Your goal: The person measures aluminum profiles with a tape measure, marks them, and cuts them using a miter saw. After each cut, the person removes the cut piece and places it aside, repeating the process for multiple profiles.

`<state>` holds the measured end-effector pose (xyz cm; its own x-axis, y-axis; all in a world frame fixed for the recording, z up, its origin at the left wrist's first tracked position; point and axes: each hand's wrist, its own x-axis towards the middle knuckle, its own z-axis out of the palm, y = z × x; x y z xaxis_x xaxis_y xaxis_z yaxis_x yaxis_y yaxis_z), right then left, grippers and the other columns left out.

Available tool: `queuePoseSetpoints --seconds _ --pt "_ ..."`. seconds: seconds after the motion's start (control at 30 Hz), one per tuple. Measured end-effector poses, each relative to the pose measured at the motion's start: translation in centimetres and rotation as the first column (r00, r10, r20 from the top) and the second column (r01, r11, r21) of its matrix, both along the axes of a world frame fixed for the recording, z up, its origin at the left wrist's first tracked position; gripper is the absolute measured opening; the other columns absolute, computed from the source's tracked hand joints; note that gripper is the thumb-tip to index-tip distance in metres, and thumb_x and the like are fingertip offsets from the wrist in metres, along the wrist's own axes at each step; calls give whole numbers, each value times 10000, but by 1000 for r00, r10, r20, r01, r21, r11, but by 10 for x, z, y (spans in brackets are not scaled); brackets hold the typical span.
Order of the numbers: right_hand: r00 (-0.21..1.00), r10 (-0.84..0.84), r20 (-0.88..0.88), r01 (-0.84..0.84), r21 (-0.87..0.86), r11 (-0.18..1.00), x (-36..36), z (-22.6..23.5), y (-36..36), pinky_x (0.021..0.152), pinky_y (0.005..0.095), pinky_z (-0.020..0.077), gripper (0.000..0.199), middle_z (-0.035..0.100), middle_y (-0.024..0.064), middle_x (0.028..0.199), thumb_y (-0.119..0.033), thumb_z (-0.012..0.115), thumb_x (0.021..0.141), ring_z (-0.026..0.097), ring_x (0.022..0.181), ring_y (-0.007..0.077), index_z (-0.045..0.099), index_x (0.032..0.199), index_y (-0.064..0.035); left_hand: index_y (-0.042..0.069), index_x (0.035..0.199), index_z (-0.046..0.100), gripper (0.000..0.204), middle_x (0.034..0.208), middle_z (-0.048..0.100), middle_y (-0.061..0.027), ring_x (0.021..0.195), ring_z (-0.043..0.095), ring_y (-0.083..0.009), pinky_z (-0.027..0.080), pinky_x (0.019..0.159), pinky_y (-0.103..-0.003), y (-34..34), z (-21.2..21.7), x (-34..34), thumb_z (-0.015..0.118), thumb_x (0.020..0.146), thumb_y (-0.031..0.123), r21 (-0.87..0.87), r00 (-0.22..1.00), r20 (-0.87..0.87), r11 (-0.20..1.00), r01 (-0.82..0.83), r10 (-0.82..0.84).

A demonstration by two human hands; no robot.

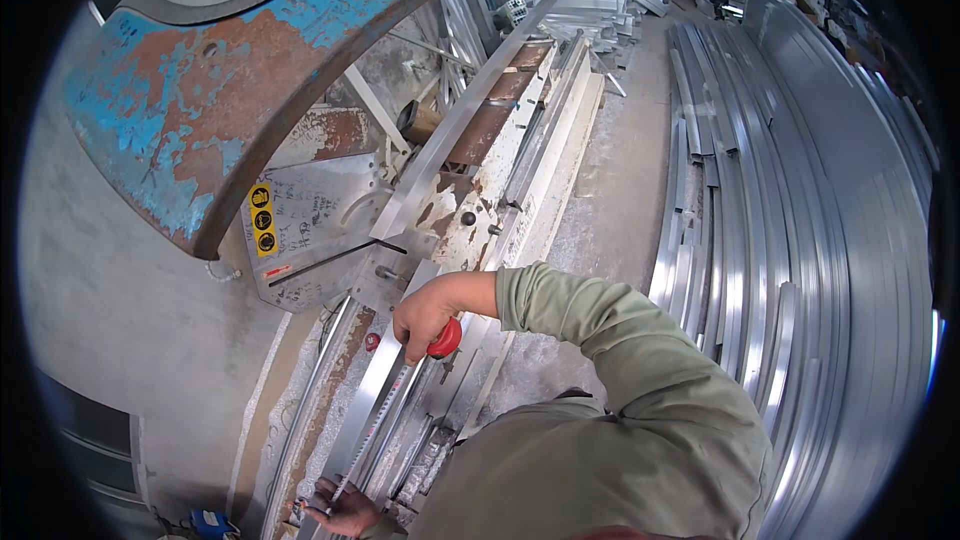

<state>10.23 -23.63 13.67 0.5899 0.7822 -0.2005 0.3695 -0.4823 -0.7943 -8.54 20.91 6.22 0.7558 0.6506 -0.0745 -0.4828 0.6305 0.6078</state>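
My right hand (pixel 425 315) is closed around a red tape measure (pixel 446 338), over the bed of a cutting machine. The pulled-out tape blade (pixel 378 422) runs from it along a silvery metal profile (pixel 362 395) toward the lower edge. Down there, my left hand (pixel 345 512) has its fingers about the blade's far end; the exact grip is small and partly hidden. Beside the right hand are a flat metal plate (pixel 385 285) and a red knob (pixel 372 341). A long metal bar (pixel 470 105) stretches away beyond that hand.
A blue, rust-patched machine guard (pixel 215 90) overhangs at upper left. Below it stands a clear panel (pixel 320 210) with a yellow warning label (pixel 262 220). Long metal profiles (pixel 735 200) lie stacked on the right. More profiles (pixel 600 0) are piled at the far end.
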Motion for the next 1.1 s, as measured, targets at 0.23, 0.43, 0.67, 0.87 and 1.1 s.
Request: queuePoseSetpoints --seconds 0.23,0.43,0.67,0.87,1.1 --pt "938 21 -347 58 216 975 -76 -93 150 658 369 506 448 709 53 802 -421 824 932 627 719 174 785 977 24 104 1264 687 393 1188 733 -175 1078 685 -382 556 978 -536 194 -13 -84 728 1002 394 2 953 197 972 -236 231" --pt "904 220 -366 -167 171 971 -142 -130 291 728 444 537 593 723 92 874 -546 794 947 659 827 214 777 1022 42 176 1150 698 283 1161 758 -86 1035 696 -300 564 906 -538 347 -48 -201 702 1002 416 -102 882 -64 876 -472 468" --pt "860 293 -417 -265 126 956 -189 -150 381 697 450 517 605 699 94 827 -579 759 963 629 758 223 781 1019 23 143 1120 706 320 1127 789 -67 1037 736 -234 548 947 -491 454 -89 -280 722 1014 444 -160 868 -128 854 -495 479" --pt "820 323 -472 -346 39 937 -213 -129 438 660 405 473 593 674 46 821 -590 762 969 582 764 159 783 1028 0 152 1141 736 215 1178 804 -41 1049 771 -180 571 946 -459 350 -75 -320 689 1082 353 5 986 89 990 -141 140" --pt "616 380 -690 -477 57 877 -254 -155 520 852 351 524 585 746 94 1054 -517 749 997 659 968 177 765 1207 29 43 1450 604 496 1378 705 -119 1239 685 -255 594 968 -462 189 -21 -331 778 1039 259 -87 921 -387 992 -88 48"
